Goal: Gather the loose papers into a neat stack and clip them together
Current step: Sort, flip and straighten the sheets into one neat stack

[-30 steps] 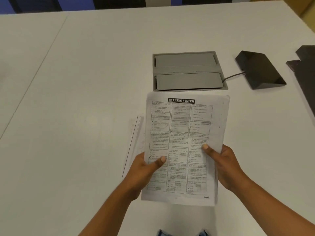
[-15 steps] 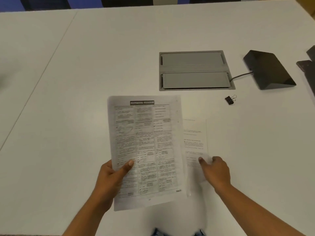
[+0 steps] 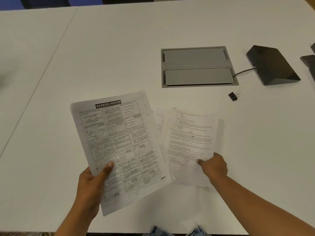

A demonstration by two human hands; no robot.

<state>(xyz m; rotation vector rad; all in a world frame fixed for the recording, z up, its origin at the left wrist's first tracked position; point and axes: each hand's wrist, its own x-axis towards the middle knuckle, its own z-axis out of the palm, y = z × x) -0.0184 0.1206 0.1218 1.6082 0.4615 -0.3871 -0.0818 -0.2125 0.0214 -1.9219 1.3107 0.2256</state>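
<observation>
My left hand (image 3: 92,184) grips the lower left edge of a printed sheet headed "BANKING SYSTEM" (image 3: 117,142), thumb on top, holding it tilted above the white table (image 3: 119,57). To its right, my right hand (image 3: 214,166) pinches the lower part of a white text sheet (image 3: 190,138), lifting it off the table. Another sheet (image 3: 159,120) peeks out between the two. A small black binder clip (image 3: 233,96) lies on the table beyond the papers, to the right, apart from both hands.
A grey recessed cable box (image 3: 197,67) is set into the table behind the papers. A black wedge-shaped device (image 3: 272,65) with a cable sits at the right, with dark objects (image 3: 309,63) at the far right edge. A seam runs down the table's left side.
My left hand carried the banking sheet leftward, uncovering the clip and the sheets beneath. My right hand let go of it, dropped to the table, and took hold of a white text sheet.
</observation>
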